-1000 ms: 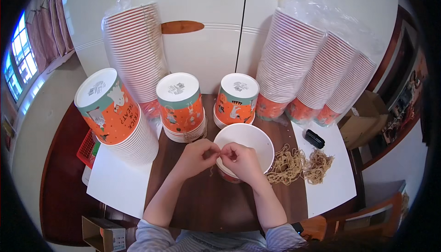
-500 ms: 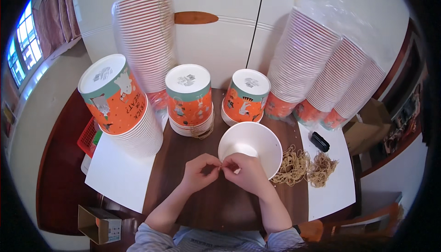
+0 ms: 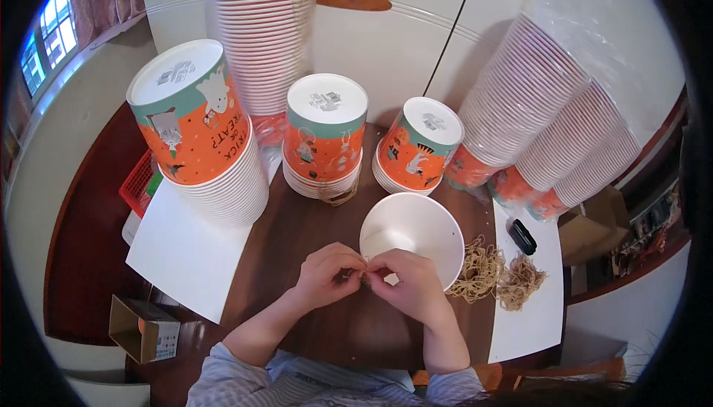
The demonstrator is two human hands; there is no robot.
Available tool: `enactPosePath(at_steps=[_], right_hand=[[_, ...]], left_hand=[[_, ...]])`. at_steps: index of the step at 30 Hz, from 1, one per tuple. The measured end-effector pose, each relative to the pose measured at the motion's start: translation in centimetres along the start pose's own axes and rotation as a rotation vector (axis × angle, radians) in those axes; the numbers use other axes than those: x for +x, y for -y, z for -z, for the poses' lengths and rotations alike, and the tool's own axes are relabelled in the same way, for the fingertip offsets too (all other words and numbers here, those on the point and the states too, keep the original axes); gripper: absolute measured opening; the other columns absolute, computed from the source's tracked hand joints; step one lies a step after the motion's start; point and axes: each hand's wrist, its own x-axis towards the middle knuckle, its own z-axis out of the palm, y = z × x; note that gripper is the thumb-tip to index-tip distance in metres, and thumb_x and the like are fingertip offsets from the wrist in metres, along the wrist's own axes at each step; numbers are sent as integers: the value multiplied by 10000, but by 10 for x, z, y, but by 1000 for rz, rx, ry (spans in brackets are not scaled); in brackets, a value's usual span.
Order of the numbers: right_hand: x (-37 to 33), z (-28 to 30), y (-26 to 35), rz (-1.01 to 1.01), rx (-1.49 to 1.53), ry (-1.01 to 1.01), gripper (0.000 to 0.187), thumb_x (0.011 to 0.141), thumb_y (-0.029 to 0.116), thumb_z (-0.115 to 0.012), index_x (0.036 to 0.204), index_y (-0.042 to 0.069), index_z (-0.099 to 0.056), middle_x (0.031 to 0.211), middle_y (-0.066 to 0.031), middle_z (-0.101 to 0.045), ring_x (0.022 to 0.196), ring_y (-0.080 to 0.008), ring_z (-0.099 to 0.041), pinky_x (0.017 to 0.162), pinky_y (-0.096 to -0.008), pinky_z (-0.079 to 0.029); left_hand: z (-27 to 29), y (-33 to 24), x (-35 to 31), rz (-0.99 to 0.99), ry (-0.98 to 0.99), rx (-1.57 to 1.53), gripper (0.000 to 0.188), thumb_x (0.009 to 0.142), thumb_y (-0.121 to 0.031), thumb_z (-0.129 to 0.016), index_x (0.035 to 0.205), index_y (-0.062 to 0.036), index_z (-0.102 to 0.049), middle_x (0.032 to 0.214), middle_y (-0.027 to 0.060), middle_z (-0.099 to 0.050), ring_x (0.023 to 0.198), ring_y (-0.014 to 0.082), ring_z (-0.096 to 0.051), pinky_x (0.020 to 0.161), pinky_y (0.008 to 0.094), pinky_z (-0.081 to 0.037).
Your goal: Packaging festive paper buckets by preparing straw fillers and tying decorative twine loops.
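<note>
My left hand (image 3: pixel 327 275) and my right hand (image 3: pixel 407 282) meet fingertip to fingertip above the brown table. Both are closed in a pinch. A small tan bit shows between the fingertips, too small to name. Just behind my right hand lies a white paper bucket (image 3: pixel 416 221), its open mouth tilted toward me; a small dark hole shows near its right rim. My right hand covers part of that rim. To the bucket's right, two tangled heaps of tan cord rest side by side, a nearer-to-bucket heap (image 3: pixel 477 269) and a smaller heap (image 3: pixel 521 282).
Upside-down orange and green paper buckets stand stacked behind: a tall stack (image 3: pixel 197 132) at left, two shorter stacks (image 3: pixel 324 143) (image 3: pixel 417 151). Plastic-wrapped bucket stacks (image 3: pixel 520 95) lean at the right. A black object (image 3: pixel 522 236) lies on white board (image 3: pixel 529 329). A cardboard box (image 3: pixel 141 329) sits lower left.
The whole view has shifted, with the stacks at the left appearing larger and nearer. My hands stay pinched together in front of the bucket, with a slight change in the fingers.
</note>
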Motion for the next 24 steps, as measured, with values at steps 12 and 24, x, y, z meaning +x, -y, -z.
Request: enactPosePath(at_steps=[12,24], right_hand=[[-1,3,1,-8,63,5,137,661,3,-637,777,50,-582,740,-71,-594,653,-183,-605,584,-272,-493],[-1,-1,2,37,7,-58,131,655,7,-635,767,43,-577,714,-75,-585,639,-189,-601,577,-279,-490]], left_hand=[[-7,0,-6,-106,-144,38,248,573,66,-634,784,-46,-563,750,78,-617,642,203,-608,569,271,-495],[-6,-3,-5,-101,-106,-5,249,587,73,-631,808,-23,-568,755,96,-617,656,211,-617,579,276,-503]])
